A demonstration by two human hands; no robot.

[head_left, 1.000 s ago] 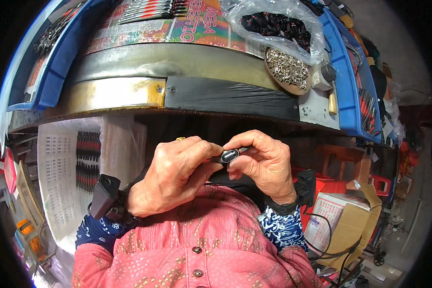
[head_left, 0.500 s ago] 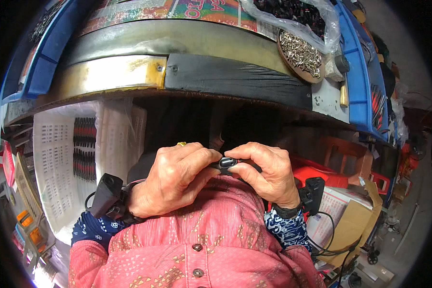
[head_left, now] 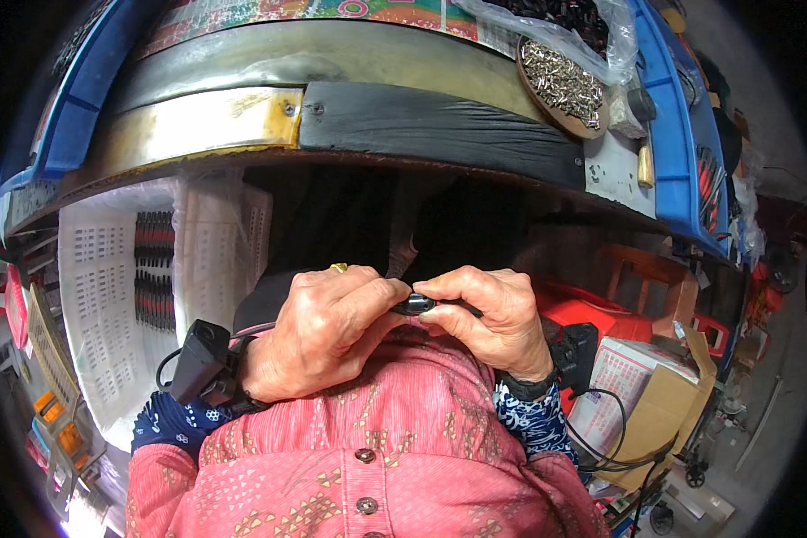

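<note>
Close in front of my body, both hands meet at a small, glossy black part [head_left: 416,305] with a rounded oval section in its middle. My left hand [head_left: 325,330] pinches its left end between thumb and fingers. On the other end, the thumb and forefinger of my right hand [head_left: 493,325] are closed, and a dark narrow piece shows under the fingers. Much of the part is covered by my fingertips, so its full shape is hidden.
A bench edge [head_left: 439,125] with a black strip crosses ahead. On it stand a bowl [head_left: 576,131] of small metal pins and blue trays [head_left: 671,134]. To the left, a white basket [head_left: 99,260] holds rows of black-and-red pieces [head_left: 155,269]. A cardboard box [head_left: 659,412] sits right.
The black part has tilted between my fingers, so its oval face shows less openly. Both hands keep their pinch and have barely moved. The bench appears slightly higher in view.
</note>
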